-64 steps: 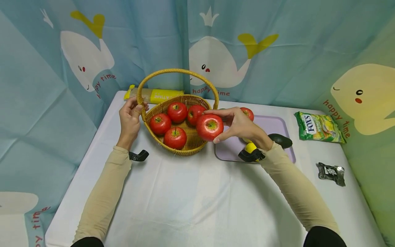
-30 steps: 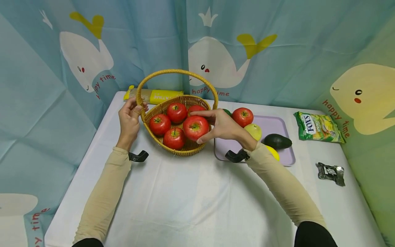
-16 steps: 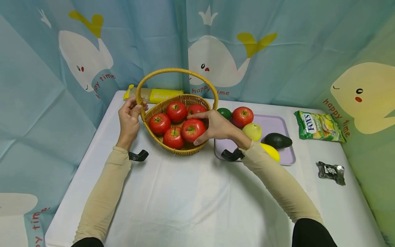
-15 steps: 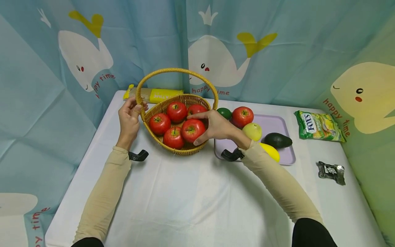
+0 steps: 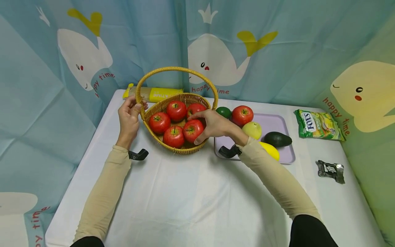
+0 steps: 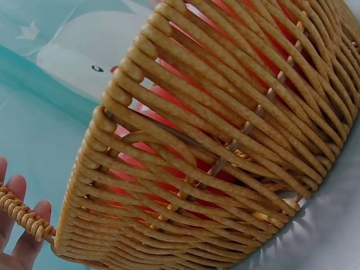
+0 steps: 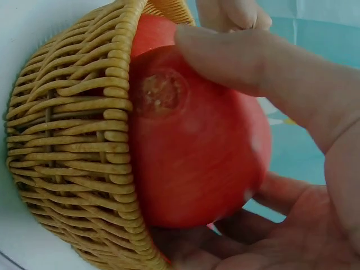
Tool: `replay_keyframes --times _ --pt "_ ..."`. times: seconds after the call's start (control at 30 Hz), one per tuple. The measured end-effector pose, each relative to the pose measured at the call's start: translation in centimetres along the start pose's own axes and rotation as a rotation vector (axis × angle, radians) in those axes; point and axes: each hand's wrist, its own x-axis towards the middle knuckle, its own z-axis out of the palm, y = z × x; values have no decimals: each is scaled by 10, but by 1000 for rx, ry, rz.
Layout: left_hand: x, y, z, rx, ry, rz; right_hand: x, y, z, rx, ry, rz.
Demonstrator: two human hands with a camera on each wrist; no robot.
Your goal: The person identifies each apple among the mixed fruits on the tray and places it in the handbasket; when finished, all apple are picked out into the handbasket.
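Note:
A yellow wicker basket with a tall arched handle stands toward the back of the table, several red apples inside. My left hand grips the base of the handle at the basket's left end; the left wrist view shows its fingers round the handle beside the woven wall. My right hand holds a red apple between thumb and fingers, at the basket's right front. In the right wrist view that apple sits right at the rim, partly covered by the thumb.
Right of the basket, a lilac tray bears another red apple, a yellow-green round fruit, an avocado and a lemon. A yellow packet lies behind the basket. A green FOX'S bag and a black wrapper lie far right.
My right hand has carried its apple left and down into the basket's right front, beside the other apples. The tray's fruit has come into fuller view. My left hand stays on the handle.

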Motion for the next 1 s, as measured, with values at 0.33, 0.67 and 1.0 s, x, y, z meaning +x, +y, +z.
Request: replay_keyframes --times 0.33,0.67,1.0 --pt "0 1 1 9 5 -12 4 -3 3 -73 -17 35" --pt "0 1 1 -8 5 -21 6 -10 9 -180 28 72" --pt "0 -1 0 -7 7 -26 7 -14 10 -271 87 26"
